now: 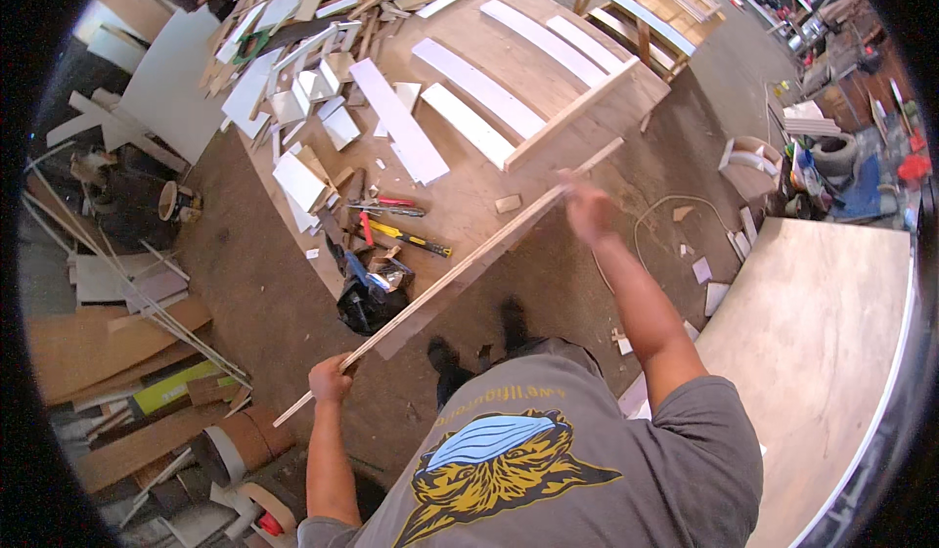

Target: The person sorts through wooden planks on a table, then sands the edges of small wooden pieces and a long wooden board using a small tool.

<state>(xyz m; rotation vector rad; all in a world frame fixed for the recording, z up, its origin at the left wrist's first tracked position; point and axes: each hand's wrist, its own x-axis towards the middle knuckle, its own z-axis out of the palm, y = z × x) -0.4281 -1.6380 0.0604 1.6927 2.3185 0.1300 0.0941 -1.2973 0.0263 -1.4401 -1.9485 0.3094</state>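
Note:
A long, thin wooden strip slants across in front of me, from low on the left to the table's near right side. Its pale layered edge faces up. My left hand is closed around it near its lower left end. Toward the upper right end, my right hand is at the strip, its fingers smeared by motion. Whether they grip it or slide along it I cannot tell. Beyond the strip, the brown worktable bears several white boards, one of them a white board lying lengthwise.
Yellow-handled and red-handled tools lie by the table's near left corner, above a black bag. Offcuts are heaped at the far left. A raw wooden batten lies across the table's right end. At right stands a large plywood sheet.

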